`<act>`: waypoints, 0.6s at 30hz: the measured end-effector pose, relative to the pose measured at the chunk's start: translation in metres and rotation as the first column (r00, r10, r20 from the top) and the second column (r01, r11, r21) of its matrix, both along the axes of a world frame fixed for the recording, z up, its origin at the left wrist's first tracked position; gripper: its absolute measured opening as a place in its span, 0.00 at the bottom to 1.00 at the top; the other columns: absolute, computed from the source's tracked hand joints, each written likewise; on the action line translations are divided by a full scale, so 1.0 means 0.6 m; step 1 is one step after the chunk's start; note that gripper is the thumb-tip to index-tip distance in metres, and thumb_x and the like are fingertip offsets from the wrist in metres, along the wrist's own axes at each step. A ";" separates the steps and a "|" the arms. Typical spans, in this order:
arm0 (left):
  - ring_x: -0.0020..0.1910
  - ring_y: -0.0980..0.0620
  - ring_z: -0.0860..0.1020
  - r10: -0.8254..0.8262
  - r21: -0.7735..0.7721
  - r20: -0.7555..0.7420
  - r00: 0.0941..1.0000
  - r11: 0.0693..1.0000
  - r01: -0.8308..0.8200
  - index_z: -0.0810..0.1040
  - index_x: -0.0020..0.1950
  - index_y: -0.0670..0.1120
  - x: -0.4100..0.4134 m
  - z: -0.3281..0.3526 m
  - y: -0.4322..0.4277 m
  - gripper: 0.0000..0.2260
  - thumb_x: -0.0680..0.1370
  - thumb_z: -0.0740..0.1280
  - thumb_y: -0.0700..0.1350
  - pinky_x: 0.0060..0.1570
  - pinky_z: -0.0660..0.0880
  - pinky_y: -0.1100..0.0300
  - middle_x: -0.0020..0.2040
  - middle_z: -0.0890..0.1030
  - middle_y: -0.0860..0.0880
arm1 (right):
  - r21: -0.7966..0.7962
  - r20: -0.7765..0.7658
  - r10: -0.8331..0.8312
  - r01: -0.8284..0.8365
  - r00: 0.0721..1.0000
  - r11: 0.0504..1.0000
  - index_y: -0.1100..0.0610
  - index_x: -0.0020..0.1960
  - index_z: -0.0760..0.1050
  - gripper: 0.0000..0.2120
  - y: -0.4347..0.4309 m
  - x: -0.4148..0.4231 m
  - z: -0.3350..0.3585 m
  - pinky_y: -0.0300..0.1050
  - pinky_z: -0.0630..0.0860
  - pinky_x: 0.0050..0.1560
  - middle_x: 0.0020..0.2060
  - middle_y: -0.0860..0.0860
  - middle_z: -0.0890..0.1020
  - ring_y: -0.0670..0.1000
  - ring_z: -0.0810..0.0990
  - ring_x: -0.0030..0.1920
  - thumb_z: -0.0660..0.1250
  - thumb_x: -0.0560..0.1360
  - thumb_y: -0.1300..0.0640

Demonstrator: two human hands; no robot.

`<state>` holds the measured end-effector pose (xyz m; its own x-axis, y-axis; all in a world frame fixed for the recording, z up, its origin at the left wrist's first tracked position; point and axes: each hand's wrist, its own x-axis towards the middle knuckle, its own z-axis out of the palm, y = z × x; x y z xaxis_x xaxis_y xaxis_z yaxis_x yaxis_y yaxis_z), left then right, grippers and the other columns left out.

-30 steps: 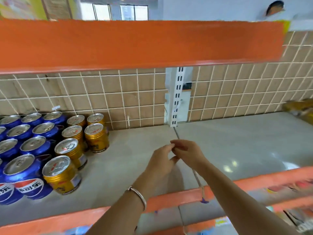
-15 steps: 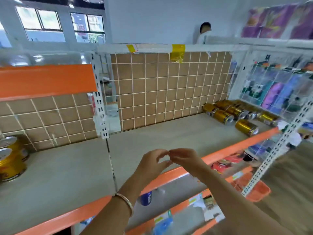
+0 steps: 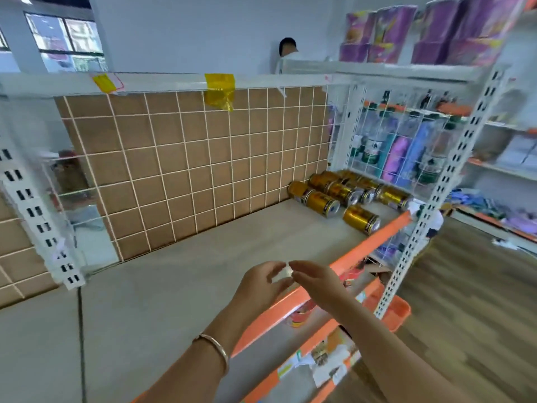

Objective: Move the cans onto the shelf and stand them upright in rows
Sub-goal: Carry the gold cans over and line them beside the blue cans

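Note:
Several gold cans [image 3: 322, 200] lie on their sides at the far right end of the grey shelf [image 3: 174, 271], against the tiled back panel; one gold can [image 3: 361, 219] lies apart, nearer the orange front edge [image 3: 363, 248]. My left hand [image 3: 261, 286] and my right hand [image 3: 316, 282] meet fingertip to fingertip above the shelf's front edge, well short of the cans. A small white thing [image 3: 283, 274], blurred, sits between the fingertips. The left fingers curl round it, and the right fingertips touch it. Neither hand holds a can.
A white wire grid panel [image 3: 392, 146] closes the shelf's right end, with a slotted white upright [image 3: 421, 213] at its front corner. An orange basket [image 3: 398, 312] sits low beside the upright. Lower shelves hold red items. A person [image 3: 287, 49] stands behind the shelving.
My view has swung right, away from the upright blue and gold cans at the left, to the lying gold cans. My hands stay together at the fingertips.

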<state>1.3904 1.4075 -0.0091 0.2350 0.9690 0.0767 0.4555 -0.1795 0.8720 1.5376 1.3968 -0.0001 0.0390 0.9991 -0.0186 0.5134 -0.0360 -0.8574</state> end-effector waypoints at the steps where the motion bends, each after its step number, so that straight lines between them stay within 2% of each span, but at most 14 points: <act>1: 0.61 0.56 0.75 -0.013 -0.016 0.019 1.000 1.000 0.013 0.74 0.66 0.41 0.010 -0.002 0.017 0.21 0.74 0.71 0.44 0.57 0.69 0.69 0.64 0.77 0.46 | -0.002 0.018 -0.012 0.012 1.000 1.000 0.60 0.63 0.76 0.16 0.015 0.010 0.002 0.39 0.69 0.62 0.61 0.54 0.80 0.48 0.76 0.61 0.64 0.76 0.63; 3: 0.60 0.57 0.75 -0.041 -0.045 0.055 0.998 0.998 0.043 0.74 0.65 0.40 0.028 -0.002 0.054 0.21 0.74 0.71 0.44 0.57 0.68 0.69 0.63 0.77 0.46 | -0.010 0.070 -0.026 0.027 0.997 1.000 0.59 0.64 0.75 0.16 0.042 0.027 0.007 0.41 0.68 0.64 0.62 0.54 0.79 0.50 0.75 0.64 0.64 0.77 0.62; 5: 0.58 0.57 0.75 -0.060 -0.060 0.067 0.996 0.996 0.064 0.75 0.64 0.39 0.047 0.001 0.084 0.20 0.74 0.71 0.42 0.58 0.69 0.68 0.60 0.78 0.47 | -0.008 0.109 -0.037 0.038 0.993 0.999 0.60 0.64 0.75 0.16 0.066 0.043 0.009 0.38 0.67 0.62 0.62 0.53 0.78 0.51 0.75 0.64 0.62 0.77 0.62; 8: 0.57 0.53 0.77 -0.062 -0.096 0.102 0.993 0.993 0.072 0.76 0.62 0.38 0.077 0.001 0.117 0.17 0.75 0.70 0.40 0.62 0.72 0.58 0.61 0.78 0.44 | 0.001 0.109 -0.068 0.068 0.992 0.998 0.60 0.63 0.76 0.15 0.096 0.065 0.010 0.33 0.66 0.54 0.60 0.52 0.79 0.48 0.75 0.60 0.61 0.77 0.63; 11: 0.56 0.55 0.76 -0.079 -0.103 0.060 0.995 0.991 0.084 0.76 0.63 0.39 0.098 0.001 0.140 0.16 0.76 0.69 0.43 0.59 0.71 0.64 0.59 0.79 0.46 | -0.014 0.069 -0.111 0.112 0.991 0.994 0.59 0.63 0.76 0.16 0.126 0.083 0.009 0.30 0.64 0.52 0.59 0.51 0.79 0.43 0.73 0.55 0.63 0.76 0.64; 14: 0.57 0.55 0.76 -0.079 -0.116 0.032 0.996 0.990 0.082 0.75 0.64 0.41 0.115 0.004 0.170 0.17 0.76 0.68 0.45 0.56 0.69 0.66 0.60 0.79 0.47 | -0.034 0.023 -0.139 0.139 0.990 0.990 0.58 0.62 0.76 0.16 0.158 0.098 0.008 0.35 0.68 0.56 0.60 0.52 0.78 0.46 0.75 0.57 0.64 0.76 0.64; 16: 0.57 0.54 0.76 -0.065 -0.160 0.045 0.997 0.984 0.071 0.75 0.64 0.42 0.129 0.007 0.190 0.17 0.77 0.67 0.46 0.54 0.69 0.66 0.60 0.79 0.47 | -0.025 0.071 -0.141 0.143 0.988 0.989 0.55 0.63 0.75 0.16 0.175 0.112 0.008 0.39 0.69 0.59 0.60 0.51 0.77 0.49 0.74 0.61 0.64 0.76 0.62; 18: 0.53 0.53 0.77 -0.018 -0.224 0.076 0.997 0.974 0.035 0.76 0.63 0.44 0.146 0.010 0.213 0.16 0.78 0.65 0.49 0.51 0.71 0.64 0.58 0.79 0.48 | -0.001 0.180 -0.131 0.133 0.975 0.991 0.52 0.66 0.72 0.18 0.191 0.137 0.013 0.37 0.67 0.59 0.60 0.48 0.74 0.48 0.71 0.64 0.63 0.76 0.60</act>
